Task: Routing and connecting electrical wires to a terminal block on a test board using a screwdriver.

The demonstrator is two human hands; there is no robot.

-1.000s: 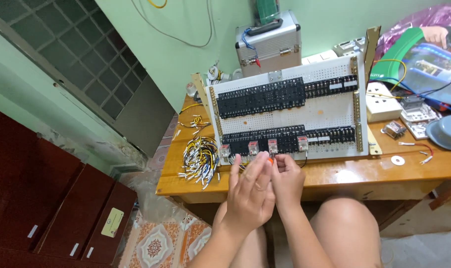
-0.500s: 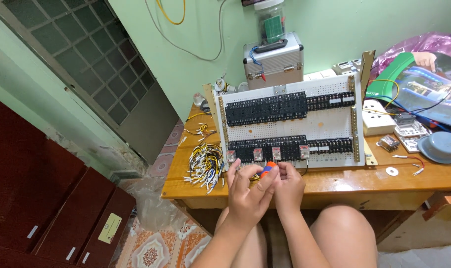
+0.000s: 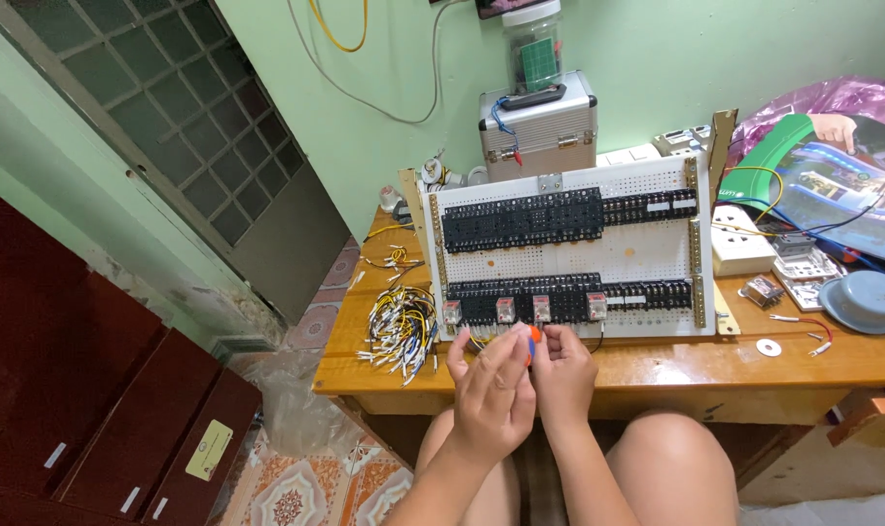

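Pinching a small orange and blue tool point(image 3: 530, 338) between both hands, left hand point(image 3: 491, 394) and right hand point(image 3: 562, 375) pressed close together at the table edge point(image 3: 657, 362). Wiring board point(image 3: 569, 251) sits just beyond the fingertips, bottom row of relays point(image 3: 525, 310) nearest.

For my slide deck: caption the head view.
Both hands, left hand and right hand, pinch a small orange tool before a white relay panel.
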